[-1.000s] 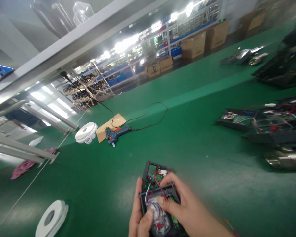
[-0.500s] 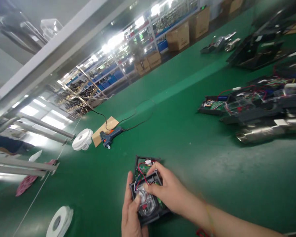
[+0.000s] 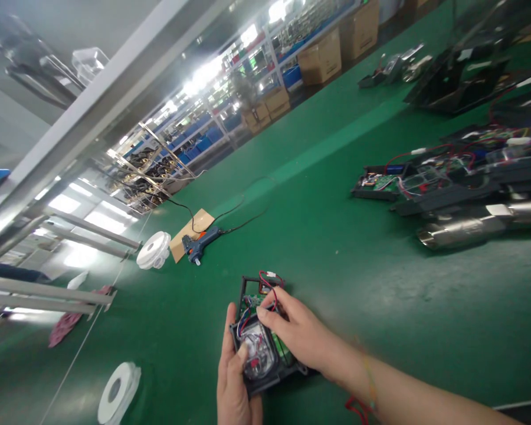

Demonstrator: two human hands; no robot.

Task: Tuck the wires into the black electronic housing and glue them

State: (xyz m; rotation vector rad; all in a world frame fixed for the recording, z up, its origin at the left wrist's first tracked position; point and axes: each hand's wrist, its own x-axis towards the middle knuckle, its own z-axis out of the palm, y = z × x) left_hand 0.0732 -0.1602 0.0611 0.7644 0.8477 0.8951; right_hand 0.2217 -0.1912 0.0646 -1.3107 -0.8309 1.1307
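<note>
Gripping a black module (image 3: 259, 354), left hand (image 3: 231, 378) and right hand (image 3: 298, 336).

Open green bench (image 3: 336, 260) ahead; glue gun (image 3: 199, 243) far left, parts pile (image 3: 446, 189) blocks right.

One head-worn view, tilted, looks forward and down across the green table (image 3: 380, 307) — near at the bottom edge, running far toward the shelving (image 3: 230, 118) at upper left — with no second view.
</note>
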